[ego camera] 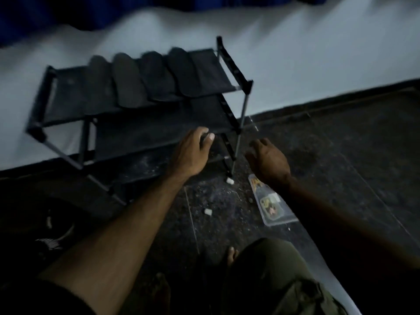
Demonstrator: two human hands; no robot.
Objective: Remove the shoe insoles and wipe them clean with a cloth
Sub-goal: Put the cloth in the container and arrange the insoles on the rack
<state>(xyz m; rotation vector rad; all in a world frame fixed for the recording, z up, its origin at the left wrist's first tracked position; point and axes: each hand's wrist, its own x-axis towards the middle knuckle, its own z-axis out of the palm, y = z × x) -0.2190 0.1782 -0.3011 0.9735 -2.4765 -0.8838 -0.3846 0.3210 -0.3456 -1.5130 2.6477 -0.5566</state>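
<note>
Insoles lie in a row along the top shelf of the rack, overhanging its front edge, while the left hand and right hand hover below with fingers loosely curled, holding nothing; bumping the light rack could spill them.

Dim light. Dark speckled floor near; pale wall far, dark skirting along its base. Black three-tier rack stands against wall, left of centre. Blue curtain top left.
</note>
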